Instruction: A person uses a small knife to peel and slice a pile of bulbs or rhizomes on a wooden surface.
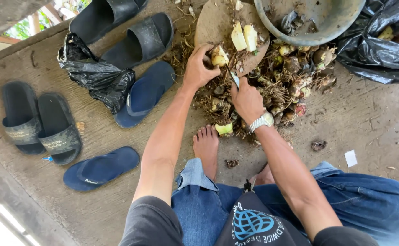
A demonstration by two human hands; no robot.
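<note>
Root piece [219,56] in left hand [198,68]; two peeled pieces [244,37] beside.

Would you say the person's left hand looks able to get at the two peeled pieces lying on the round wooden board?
Probably yes: the left hand already rests at the board edge, holding a root piece, and nothing lies between it and the peeled pieces; it would need to free its grip.

black slides [142,41], blue flip-flops [101,167], metal basin [340,20]

You stand on a rough, stained concrete floor [368,123], daylit, with greenery [21,28] beyond its upper-left edge.
</note>
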